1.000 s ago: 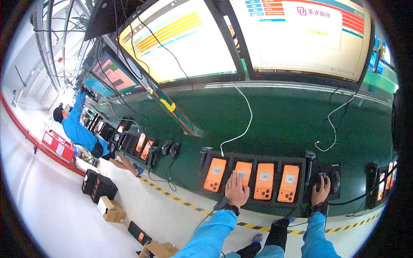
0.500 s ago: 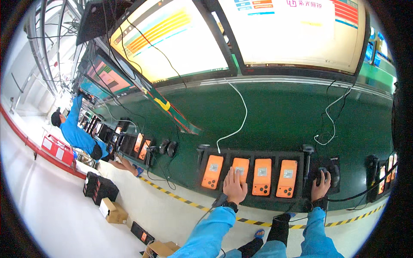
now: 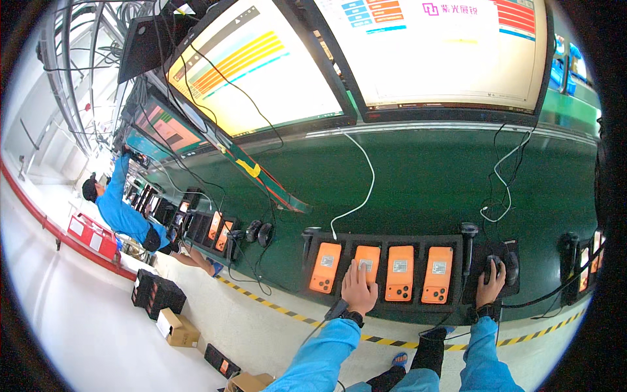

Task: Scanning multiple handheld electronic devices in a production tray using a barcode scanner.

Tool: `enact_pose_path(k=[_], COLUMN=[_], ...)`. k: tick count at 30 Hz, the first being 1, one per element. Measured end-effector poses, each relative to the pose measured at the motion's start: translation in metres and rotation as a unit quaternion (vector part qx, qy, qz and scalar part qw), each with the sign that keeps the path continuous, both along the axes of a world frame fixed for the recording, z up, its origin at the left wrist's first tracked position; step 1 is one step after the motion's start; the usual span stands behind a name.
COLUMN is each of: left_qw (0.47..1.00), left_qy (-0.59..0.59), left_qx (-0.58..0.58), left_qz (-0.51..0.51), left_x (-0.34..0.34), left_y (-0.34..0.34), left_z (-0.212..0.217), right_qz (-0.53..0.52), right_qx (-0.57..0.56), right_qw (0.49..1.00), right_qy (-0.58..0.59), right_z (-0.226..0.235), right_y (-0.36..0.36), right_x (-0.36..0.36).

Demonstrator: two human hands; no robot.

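My left hand (image 3: 359, 291) lies with its fingers stretched out over the lower part of an orange phone (image 3: 368, 255), the second from the left in a black tray (image 3: 384, 240). That phone's camera corner is hidden under the hand. Beside it in the tray lie more orange phones, one at the left end (image 3: 324, 268) and two to the right, a nearer one (image 3: 400, 274) and the last one (image 3: 437, 274). All are back up, with pale labels. My right hand (image 3: 490, 285) rests curled over a black computer mouse (image 3: 494, 261) on a dark pad (image 3: 475, 289).
Large monitors (image 3: 444, 59) stand behind the green bench (image 3: 431, 176). A white cable (image 3: 372, 176) trails to the tray, with dark stands (image 3: 467, 248) at its ends. At left, a co-worker in blue (image 3: 124, 212) reaches toward a screen. Boxes (image 3: 177, 328) sit on the floor.
The whole view has shifted slightly downward. My left hand stays on the same phone and my right hand on the mouse.
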State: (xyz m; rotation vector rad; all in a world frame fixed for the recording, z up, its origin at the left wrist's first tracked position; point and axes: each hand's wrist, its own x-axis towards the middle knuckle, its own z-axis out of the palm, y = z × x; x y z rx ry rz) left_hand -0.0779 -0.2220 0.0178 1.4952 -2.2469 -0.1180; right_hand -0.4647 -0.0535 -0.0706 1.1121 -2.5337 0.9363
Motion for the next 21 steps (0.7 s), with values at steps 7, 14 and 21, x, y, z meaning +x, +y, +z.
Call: enact_pose_path(k=[7,14,21], left_qw=[1.0,1.0,0.999], left_qy=[0.011,0.021,0.033], left_qx=[-0.011,-0.012,-0.011], left_qz=[-0.003,-0.001,0.006], left_x=[0.0,-0.003,-0.003], left_y=[0.0,0.001,0.001], left_z=[0.0,0.007,0.008], right_qz=[0.004,-0.021,0.077], right_qx=[0.005,0.037,-0.006], right_qw=[1.0,0.998,0.995], right_qy=[-0.012,-0.041,-0.066], right_z=[0.002,0.005,0.016], right_y=[0.001,0.0,0.012], right_x=[0.0,0.0,-0.002])
